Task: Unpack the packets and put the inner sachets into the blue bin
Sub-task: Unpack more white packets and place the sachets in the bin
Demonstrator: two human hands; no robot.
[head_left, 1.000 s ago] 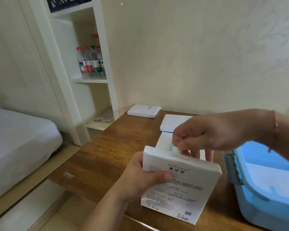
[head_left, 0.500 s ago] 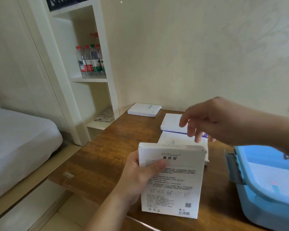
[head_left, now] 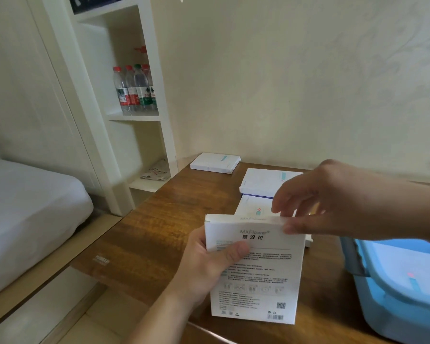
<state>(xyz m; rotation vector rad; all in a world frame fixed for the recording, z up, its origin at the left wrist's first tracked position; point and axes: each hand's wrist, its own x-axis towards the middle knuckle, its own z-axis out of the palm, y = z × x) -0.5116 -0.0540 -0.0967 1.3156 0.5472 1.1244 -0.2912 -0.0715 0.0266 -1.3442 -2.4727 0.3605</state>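
White packet (head_left: 256,271) — printed back, upright — left hand (head_left: 209,266) grips it.

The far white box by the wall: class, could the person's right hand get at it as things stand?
Probably not at once: the right hand is pinching the top flap of the held packet. Once freed, nothing blocks the path over the table to the far white box.
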